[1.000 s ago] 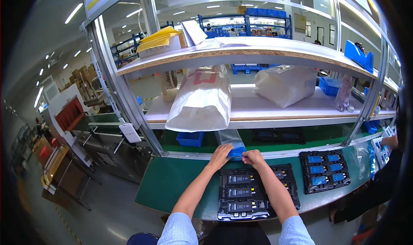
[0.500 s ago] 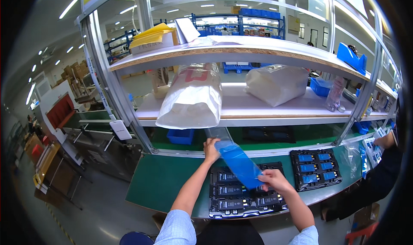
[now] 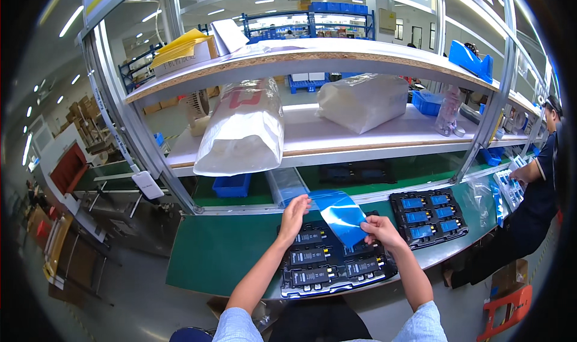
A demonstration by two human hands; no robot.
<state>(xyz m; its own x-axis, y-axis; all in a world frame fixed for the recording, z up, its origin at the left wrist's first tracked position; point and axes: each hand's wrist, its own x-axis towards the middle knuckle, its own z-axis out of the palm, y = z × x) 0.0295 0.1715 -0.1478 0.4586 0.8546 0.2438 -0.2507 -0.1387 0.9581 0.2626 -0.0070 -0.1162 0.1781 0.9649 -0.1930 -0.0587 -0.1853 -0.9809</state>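
Observation:
A glossy blue plastic film sheet (image 3: pixel 341 217) is stretched between my hands, curved and catching the light. At its upper left end, my left hand (image 3: pixel 293 219) pinches it. My right hand (image 3: pixel 383 231) grips its lower right corner between thumb and fingers. Beneath the film lies a black molded tray (image 3: pixel 286 291) of flat black battery packs (image 3: pixel 311 276), with labels and small yellow-and-white tabs. The film and my hands cover part of the tray's far side. Beyond my left hand, a stack of clear-looking plastic sheets (image 3: pixel 283 184) lies under the shelf.
To the right sits another black tray (image 3: pixel 428 241) of packs with blue faces. Metal-framed shelves (image 3: pixel 324 157) rise behind the green bench (image 3: pixel 207 252), bearing white bags (image 3: pixel 240 134). A blue bin (image 3: pixel 232 186) stands underneath. A co-worker (image 3: pixel 529 204) works at far right, near a red stool (image 3: pixel 508 312).
The film has bowed and turned so that it hangs shorter between my hands. My left hand has come slightly lower, closer to the tray. The whole view has shifted, showing more of the co-worker.

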